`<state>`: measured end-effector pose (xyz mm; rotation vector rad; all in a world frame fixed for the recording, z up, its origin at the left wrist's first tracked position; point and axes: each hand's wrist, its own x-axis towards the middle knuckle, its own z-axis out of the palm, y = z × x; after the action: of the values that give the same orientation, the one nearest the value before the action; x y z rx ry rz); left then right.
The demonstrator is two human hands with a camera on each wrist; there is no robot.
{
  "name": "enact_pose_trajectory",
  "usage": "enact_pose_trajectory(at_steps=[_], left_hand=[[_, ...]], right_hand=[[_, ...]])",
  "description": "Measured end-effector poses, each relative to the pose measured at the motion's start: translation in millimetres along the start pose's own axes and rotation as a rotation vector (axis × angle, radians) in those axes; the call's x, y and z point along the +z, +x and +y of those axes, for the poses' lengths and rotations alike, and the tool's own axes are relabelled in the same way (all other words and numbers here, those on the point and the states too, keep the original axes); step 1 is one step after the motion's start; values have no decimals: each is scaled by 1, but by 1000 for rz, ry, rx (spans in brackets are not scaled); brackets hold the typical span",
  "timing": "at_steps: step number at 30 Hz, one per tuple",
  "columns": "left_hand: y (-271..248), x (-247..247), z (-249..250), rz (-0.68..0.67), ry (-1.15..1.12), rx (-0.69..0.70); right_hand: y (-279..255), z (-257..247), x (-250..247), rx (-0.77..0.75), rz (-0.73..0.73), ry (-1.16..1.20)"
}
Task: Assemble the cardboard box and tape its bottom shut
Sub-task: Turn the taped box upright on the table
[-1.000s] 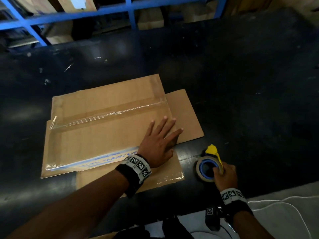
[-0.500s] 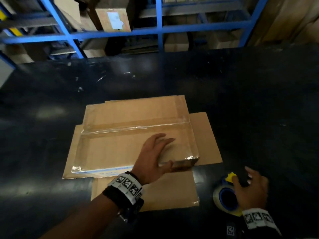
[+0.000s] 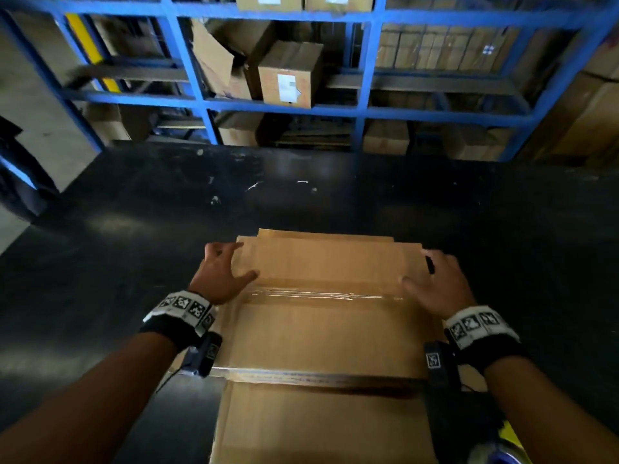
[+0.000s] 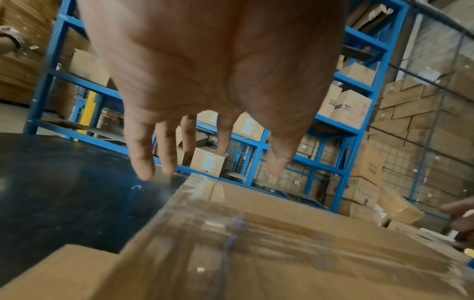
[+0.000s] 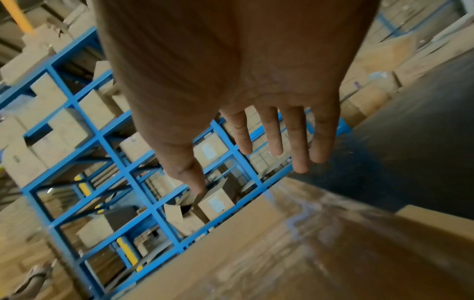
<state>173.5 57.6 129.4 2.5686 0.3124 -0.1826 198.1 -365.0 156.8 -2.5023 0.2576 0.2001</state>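
The brown cardboard box (image 3: pixel 321 333) lies folded flat on the black table (image 3: pixel 127 262), with a strip of clear tape (image 3: pixel 318 294) across it and a second taped seam nearer me. My left hand (image 3: pixel 227 266) is at its left edge, thumb on the top face, fingers spread and straight (image 4: pixel 205 105). At the right edge my right hand (image 3: pixel 430 277) does the same, fingers straight over the cardboard (image 5: pixel 243 91). Neither hand curls round anything. The tape roll (image 3: pixel 505 452), yellow and blue, peeks out at the bottom right under my right forearm.
Blue steel shelving (image 3: pixel 201 102) stacked with cardboard cartons (image 3: pixel 288 75) stands just past the table's far edge. A grey floor (image 3: pixel 30 105) shows at the left. The wrist views are motion-blurred over the box.
My right hand has let go of the tape roll and come to the box's right edge. My left hand shifted to the left edge. The box now sits closer, and my view has tilted up.
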Motion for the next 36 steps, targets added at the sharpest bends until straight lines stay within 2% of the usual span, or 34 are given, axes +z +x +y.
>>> enact_pose_trajectory(at_steps=[3,7,10,13,19,22,26,32,34,36], left_hand=[[25,-6,7,-87,36,12],[54,0,24,-225,94,-2],[69,10,30,-315,138,-43],[76,19,30,-327,207,-60],[76,17,35,-259,147,-63],[73,-4,46,-171,132,-2],[72,-54,73,45,103,107],[51,-137,120,379,40,302],[40,-149,123,478,-23,344],[31,-149,119,514,-100,350]], right_hand=[[26,-23,18,-38,-122,-154],[62,-34,32,51,-209,-367],[84,-31,34,134,-271,-426],[88,-25,37,149,-351,-372],[84,-29,30,112,-280,-318],[83,-40,13,62,-176,-277],[81,-71,-28,-22,8,-185],[55,-122,-103,-253,370,16],[40,-128,-114,-299,475,79],[28,-126,-115,-304,539,162]])
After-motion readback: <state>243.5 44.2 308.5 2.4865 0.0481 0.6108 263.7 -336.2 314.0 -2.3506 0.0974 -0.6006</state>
